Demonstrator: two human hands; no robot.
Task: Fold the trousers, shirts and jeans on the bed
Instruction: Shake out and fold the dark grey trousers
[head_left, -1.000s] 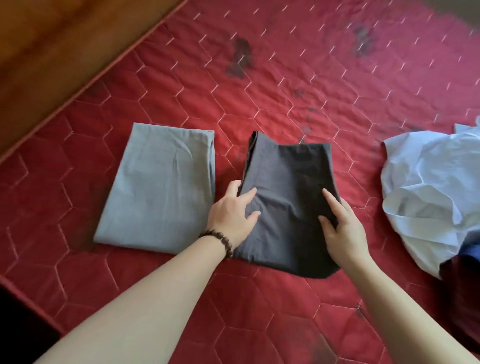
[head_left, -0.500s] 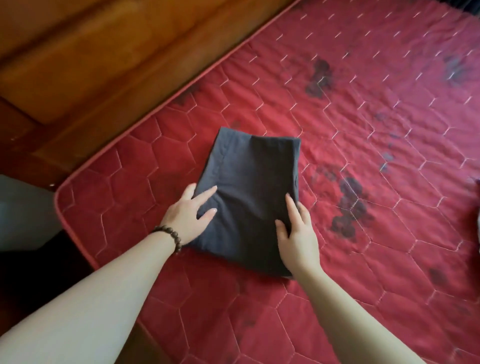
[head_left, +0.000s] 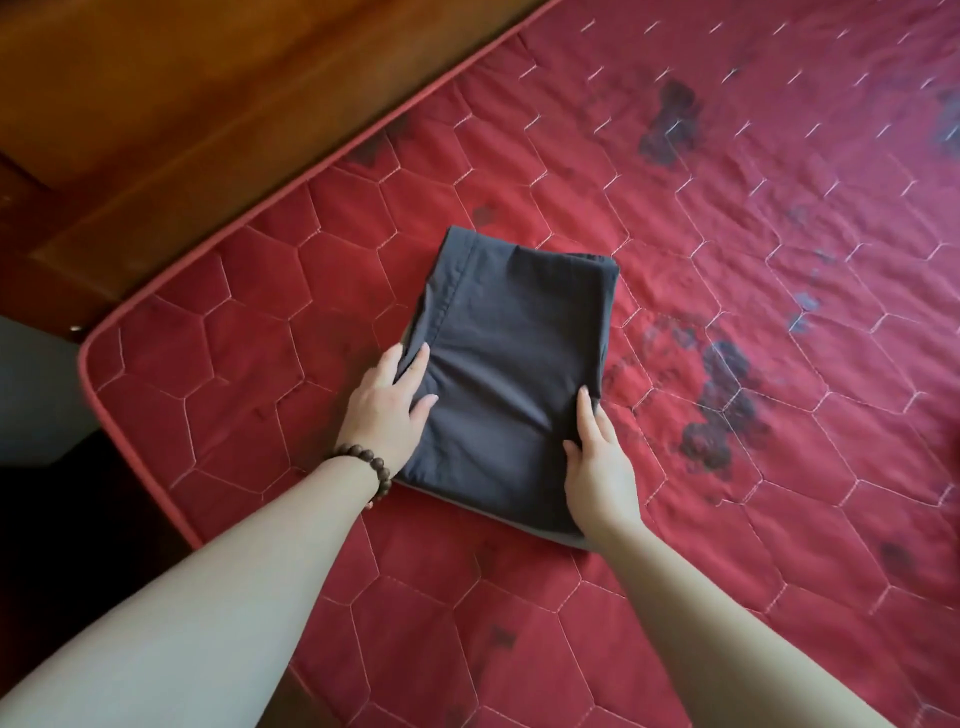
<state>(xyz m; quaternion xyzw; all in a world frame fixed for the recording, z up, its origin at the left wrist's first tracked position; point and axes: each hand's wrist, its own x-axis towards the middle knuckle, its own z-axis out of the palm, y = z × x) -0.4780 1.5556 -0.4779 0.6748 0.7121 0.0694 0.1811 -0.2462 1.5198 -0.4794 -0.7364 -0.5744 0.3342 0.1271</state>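
Both hands grip the folded dark grey trousers (head_left: 511, 374) near the red quilted mattress's (head_left: 727, 493) corner: left hand (head_left: 387, 410) pinches the left edge, right hand (head_left: 600, 467) clasps the right. Grey fabric (head_left: 574, 540) peeks beneath; wooden bed frame (head_left: 208, 104) lies beyond.

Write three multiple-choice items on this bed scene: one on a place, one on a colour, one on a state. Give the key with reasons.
1. Where do the folded trousers lie?
A. near the mattress corner
B. on the floor
C. on a chair

2. What colour is the mattress?
A. blue
B. red
C. white

3. What is the left hand doing?
A. hanging idle
B. holding a hanger
C. gripping the trousers' edge

Key: 1 A, the rounded corner shows beside them; 2 B, red quilted fabric; 3 C, its thumb and fingers close on the left edge, while the right hand grips the right edge.
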